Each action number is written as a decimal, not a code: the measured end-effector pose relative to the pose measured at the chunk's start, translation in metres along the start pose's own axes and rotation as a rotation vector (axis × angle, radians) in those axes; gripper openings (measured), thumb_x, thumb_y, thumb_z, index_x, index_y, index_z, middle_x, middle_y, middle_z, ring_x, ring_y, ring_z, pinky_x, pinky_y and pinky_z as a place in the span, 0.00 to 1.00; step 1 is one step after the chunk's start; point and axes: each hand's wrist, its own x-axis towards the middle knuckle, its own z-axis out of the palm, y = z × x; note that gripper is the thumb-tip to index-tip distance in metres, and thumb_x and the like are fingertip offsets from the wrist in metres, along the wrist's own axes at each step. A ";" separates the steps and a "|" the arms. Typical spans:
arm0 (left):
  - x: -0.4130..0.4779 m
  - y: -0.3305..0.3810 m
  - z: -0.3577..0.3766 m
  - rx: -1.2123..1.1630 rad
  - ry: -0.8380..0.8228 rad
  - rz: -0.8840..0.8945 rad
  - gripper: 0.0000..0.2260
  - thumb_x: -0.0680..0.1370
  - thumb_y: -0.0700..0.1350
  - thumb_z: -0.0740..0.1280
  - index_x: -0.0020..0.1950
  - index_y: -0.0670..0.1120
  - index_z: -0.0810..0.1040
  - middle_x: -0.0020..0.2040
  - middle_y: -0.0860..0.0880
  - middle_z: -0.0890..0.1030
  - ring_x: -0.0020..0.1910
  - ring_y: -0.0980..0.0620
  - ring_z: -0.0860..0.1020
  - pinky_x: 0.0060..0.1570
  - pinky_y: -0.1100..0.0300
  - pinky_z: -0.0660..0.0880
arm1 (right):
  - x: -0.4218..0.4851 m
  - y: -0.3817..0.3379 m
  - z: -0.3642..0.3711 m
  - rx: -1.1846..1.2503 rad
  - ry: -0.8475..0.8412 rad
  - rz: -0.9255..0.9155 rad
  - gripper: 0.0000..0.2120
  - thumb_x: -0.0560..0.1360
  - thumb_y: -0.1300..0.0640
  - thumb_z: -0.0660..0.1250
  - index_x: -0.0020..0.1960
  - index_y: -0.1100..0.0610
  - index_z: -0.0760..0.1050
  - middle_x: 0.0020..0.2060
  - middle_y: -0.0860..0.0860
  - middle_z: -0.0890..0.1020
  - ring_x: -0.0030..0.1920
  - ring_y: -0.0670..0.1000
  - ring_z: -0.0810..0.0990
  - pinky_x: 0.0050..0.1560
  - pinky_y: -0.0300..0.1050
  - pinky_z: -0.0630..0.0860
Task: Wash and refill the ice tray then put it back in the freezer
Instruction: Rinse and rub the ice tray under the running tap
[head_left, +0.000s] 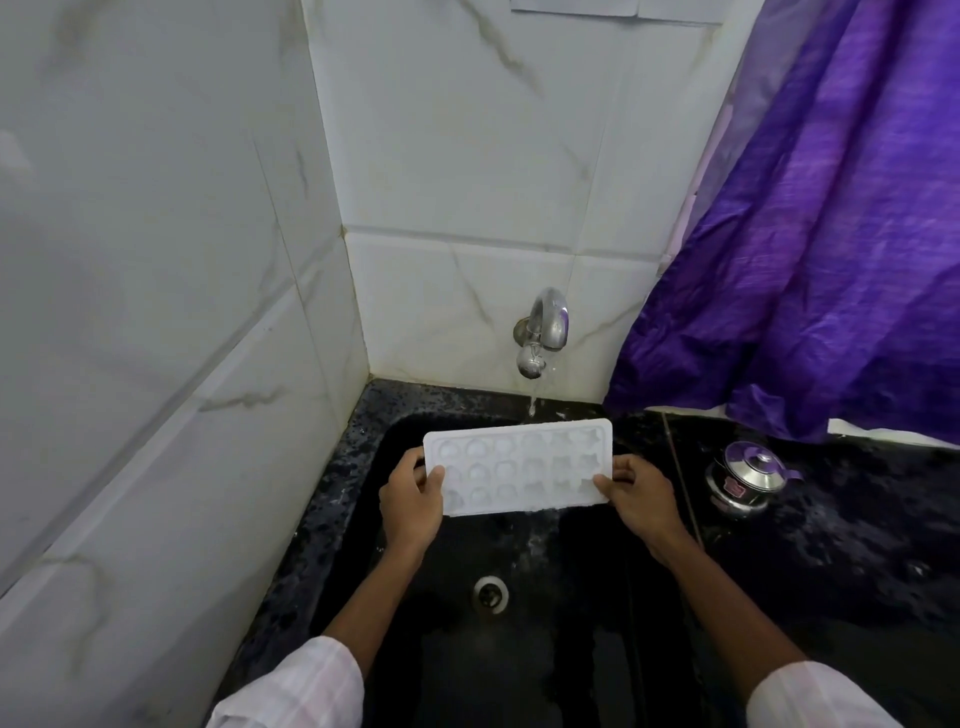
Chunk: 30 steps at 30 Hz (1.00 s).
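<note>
A white ice tray (519, 467) with several moulded cups is held flat, cups up, over the black sink (545, 649). My left hand (410, 501) grips its left short end, thumb on top. My right hand (641, 496) grips its right short end the same way. A chrome tap (543, 332) on the tiled wall runs a thin stream of water (532, 402) that lands on the tray's far edge.
A round drain (490, 594) sits in the sink floor below the tray. A small steel pot with a lid (745, 475) stands on the black counter at right. A purple curtain (810, 234) hangs at right; white tiled walls close the left and back.
</note>
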 end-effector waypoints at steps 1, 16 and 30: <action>-0.001 0.000 0.000 -0.010 0.004 0.019 0.08 0.79 0.43 0.67 0.58 0.46 0.78 0.53 0.47 0.84 0.51 0.49 0.83 0.48 0.54 0.80 | 0.000 -0.001 -0.001 -0.010 0.006 -0.012 0.06 0.74 0.61 0.73 0.50 0.56 0.78 0.46 0.50 0.83 0.48 0.48 0.82 0.54 0.46 0.79; 0.005 0.004 -0.017 -0.157 -0.100 0.356 0.04 0.80 0.44 0.66 0.54 0.48 0.77 0.49 0.52 0.83 0.50 0.55 0.82 0.50 0.56 0.80 | -0.010 -0.007 -0.012 -0.072 0.145 -0.276 0.07 0.72 0.64 0.74 0.49 0.61 0.80 0.42 0.48 0.84 0.43 0.41 0.82 0.41 0.21 0.71; 0.001 -0.026 -0.030 -0.139 -0.184 0.099 0.02 0.81 0.40 0.65 0.51 0.47 0.76 0.47 0.51 0.85 0.47 0.54 0.84 0.45 0.50 0.81 | 0.062 -0.093 0.025 0.344 0.114 0.092 0.10 0.77 0.59 0.63 0.54 0.57 0.81 0.45 0.51 0.84 0.50 0.50 0.83 0.59 0.51 0.79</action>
